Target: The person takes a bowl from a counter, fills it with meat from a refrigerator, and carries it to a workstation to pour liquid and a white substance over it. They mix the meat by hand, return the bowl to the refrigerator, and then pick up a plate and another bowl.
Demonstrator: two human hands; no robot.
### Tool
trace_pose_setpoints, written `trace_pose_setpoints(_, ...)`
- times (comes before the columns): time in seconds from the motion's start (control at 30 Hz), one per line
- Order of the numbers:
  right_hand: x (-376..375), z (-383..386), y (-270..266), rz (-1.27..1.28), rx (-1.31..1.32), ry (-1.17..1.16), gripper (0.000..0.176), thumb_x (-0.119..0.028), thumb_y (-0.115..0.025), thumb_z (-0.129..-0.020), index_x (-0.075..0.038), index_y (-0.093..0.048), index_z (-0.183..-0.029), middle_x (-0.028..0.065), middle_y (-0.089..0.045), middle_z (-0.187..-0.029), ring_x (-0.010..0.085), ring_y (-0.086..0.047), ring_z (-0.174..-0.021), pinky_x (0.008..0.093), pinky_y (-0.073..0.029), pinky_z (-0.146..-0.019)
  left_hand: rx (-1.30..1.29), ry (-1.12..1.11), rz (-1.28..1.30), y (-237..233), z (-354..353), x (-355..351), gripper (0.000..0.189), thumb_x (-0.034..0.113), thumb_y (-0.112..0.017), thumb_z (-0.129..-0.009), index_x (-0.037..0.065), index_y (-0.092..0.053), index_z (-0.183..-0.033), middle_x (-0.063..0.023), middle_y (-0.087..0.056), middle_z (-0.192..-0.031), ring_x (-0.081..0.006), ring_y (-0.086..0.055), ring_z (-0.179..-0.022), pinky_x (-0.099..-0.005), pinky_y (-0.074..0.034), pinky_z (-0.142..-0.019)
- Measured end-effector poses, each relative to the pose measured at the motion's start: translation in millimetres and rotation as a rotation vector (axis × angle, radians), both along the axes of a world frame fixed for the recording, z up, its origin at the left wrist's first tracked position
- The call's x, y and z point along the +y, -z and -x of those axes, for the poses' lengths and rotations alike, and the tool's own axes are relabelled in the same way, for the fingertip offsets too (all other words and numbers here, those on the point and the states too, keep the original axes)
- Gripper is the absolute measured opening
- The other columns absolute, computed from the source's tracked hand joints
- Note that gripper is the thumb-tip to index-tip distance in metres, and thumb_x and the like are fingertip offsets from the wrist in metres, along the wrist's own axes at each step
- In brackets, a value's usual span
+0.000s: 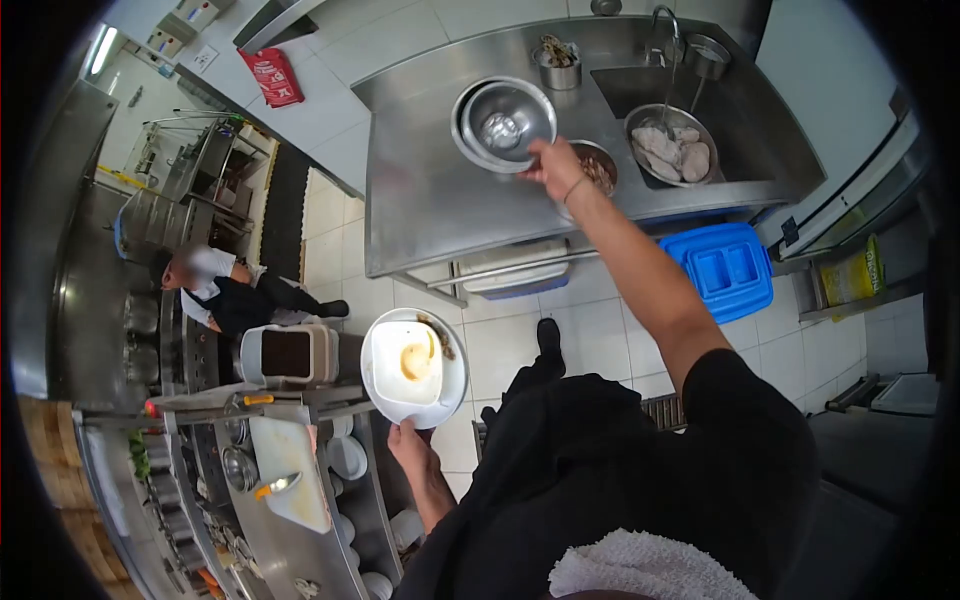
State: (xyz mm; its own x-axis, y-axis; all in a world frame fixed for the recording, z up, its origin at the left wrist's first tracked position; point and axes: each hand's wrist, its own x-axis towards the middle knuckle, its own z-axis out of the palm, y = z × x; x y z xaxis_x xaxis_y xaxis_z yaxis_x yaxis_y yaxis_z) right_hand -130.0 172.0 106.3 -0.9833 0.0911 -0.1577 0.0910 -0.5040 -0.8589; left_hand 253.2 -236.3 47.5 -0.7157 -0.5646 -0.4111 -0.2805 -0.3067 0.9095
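My left hand (415, 447) grips the lower rim of a round white plate (400, 412). On that plate sits a squarish white bowl (398, 350) with yellow-brown residue inside, and brown scraps lie beside it. Stretched out over the steel counter, my right hand (556, 170) pinches the rim of a steel mixing bowl (508, 122), which overlaps a second round steel rim behind it. Partly hidden by that hand is a bowl with brownish pieces of food (598, 172).
Water runs from a tap (662, 22) into a bowl of pale meat (682, 155) in the sink. Below the counter (420, 215) is a blue lidded tub (722, 272). A person (235, 292) stands at the left near a bin (285, 355). A knife (280, 485) lies on a white cutting board (300, 440).
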Motion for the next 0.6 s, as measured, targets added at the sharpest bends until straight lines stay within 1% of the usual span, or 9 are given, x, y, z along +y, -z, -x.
trace_pose_setpoints(0.07, 32.8, 71.5, 3.4, 0.004, -0.079, 0.095, 0.029, -0.007, -0.057, -0.092, 0.002, -0.055, -0.120, 0.0172, -0.066, -0.102, 0.0288, -0.070, -0.081, 0.0418, -0.065, -0.067, -0.035, 0.011, -0.025, 9.9, 42.5, 13.1, 0.028, 0.007, -0.051, -0.097, -0.006, -0.060, -0.120, -0.0155, -0.069, -0.112, -0.0263, -0.072, -0.092, -0.0393, -0.062, -0.078)
trace_pose_setpoints(0.2, 109.9, 163.8, 36.2, -0.066, -0.276, 0.269, 0.027, -0.006, -0.053, -0.094, 0.005, -0.054, -0.119, 0.0202, -0.066, -0.102, 0.0312, -0.070, -0.079, 0.0433, -0.066, -0.070, -0.041, 0.047, -0.051, 4.4, 121.5, 49.4, 0.027, 0.007, -0.052, -0.097, -0.005, -0.061, -0.119, -0.0153, -0.070, -0.111, -0.0252, -0.072, -0.091, -0.0388, -0.062, -0.078)
trace_pose_setpoints(0.33, 179.8, 197.2, 101.9, -0.025, -0.449, 0.249, 0.023, -0.006, -0.051, -0.095, 0.003, -0.053, -0.116, 0.0162, -0.063, -0.094, 0.0287, -0.069, -0.075, 0.0453, -0.066, -0.070, -0.026, 0.089, -0.055, -4.1, 182.5, 62.9, 0.029, 0.011, -0.053, -0.096, -0.004, -0.061, -0.119, -0.0123, -0.069, -0.106, -0.0228, -0.070, -0.088, -0.0370, -0.060, -0.079)
trace_pose_setpoints(0.37, 199.4, 208.4, 126.8, 0.000, -0.537, 0.149, 0.020, -0.012, -0.054, -0.097, -0.001, -0.054, -0.114, 0.0123, -0.061, -0.092, 0.0244, -0.067, -0.074, 0.0445, -0.065, -0.071, 0.000, 0.081, -0.054, -12.3, 197.9, 72.8, 0.029, 0.010, -0.053, -0.096, -0.004, -0.060, -0.119, -0.0124, -0.069, -0.107, -0.0231, -0.071, -0.089, -0.0370, -0.060, -0.080)
trace_pose_setpoints(0.43, 216.2, 202.7, 134.1, -0.083, -0.523, 0.068, 0.028, -0.028, -0.061, -0.098, -0.004, -0.056, -0.111, 0.0097, -0.060, -0.088, 0.0225, -0.065, -0.073, 0.0450, -0.064, -0.069, 0.022, 0.078, -0.071, -25.0, 223.8, 87.1, 0.029, 0.009, -0.053, -0.094, -0.004, -0.060, -0.119, -0.0132, -0.068, -0.110, -0.0241, -0.070, -0.091, -0.0372, -0.059, -0.080)
trace_pose_setpoints(0.47, 220.5, 190.7, 138.3, -0.127, -0.525, 0.018, 0.034, -0.036, -0.065, -0.099, -0.005, -0.057, -0.110, 0.0083, -0.060, -0.087, 0.0216, -0.064, -0.072, 0.0453, -0.063, -0.068, -0.024, 0.118, -0.048, -11.5, 231.0, 75.2, 0.032, 0.009, -0.054, -0.094, -0.005, -0.060, -0.122, -0.0145, -0.068, -0.113, -0.0248, -0.071, -0.094, -0.0377, -0.059, -0.080)
trace_pose_setpoints(0.5, 229.1, 179.6, 136.7, -0.155, -0.545, -0.110, 0.042, -0.045, -0.067, -0.096, -0.006, -0.057, -0.110, 0.0075, -0.060, -0.086, 0.0212, -0.063, -0.073, 0.0451, -0.063, -0.069, -0.028, 0.092, -0.030, -18.5, 240.7, 84.8, 0.031, 0.008, -0.052, -0.095, -0.006, -0.059, -0.121, -0.0157, -0.068, -0.113, -0.0267, -0.071, -0.096, -0.0403, -0.061, -0.082)
trace_pose_setpoints(0.57, 250.9, 164.0, 90.2, -0.206, -0.557, -0.380, 0.059, -0.063, -0.070, -0.090, -0.009, -0.057, -0.111, 0.0060, -0.059, -0.085, 0.0205, -0.062, -0.073, 0.0446, -0.062, -0.071, -0.037, 0.050, 0.010, -23.0, 257.7, 101.3, 0.030, 0.007, -0.049, -0.096, -0.006, -0.058, -0.122, -0.0172, -0.068, -0.114, -0.0281, -0.072, -0.098, -0.0420, -0.063, -0.082)
trace_pose_setpoints(0.6, 262.5, 179.5, 93.0, -0.197, -0.555, -0.392, 0.059, -0.063, -0.070, -0.090, -0.009, -0.057, -0.111, 0.0060, -0.059, -0.085, 0.0205, -0.062, -0.073, 0.0446, -0.062, -0.071, -0.013, 0.035, -0.001, -30.1, 265.5, 116.6, 0.034, 0.008, -0.050, -0.097, -0.005, -0.058, -0.127, -0.0181, -0.068, -0.118, -0.0295, -0.072, -0.099, -0.0419, -0.063, -0.083)
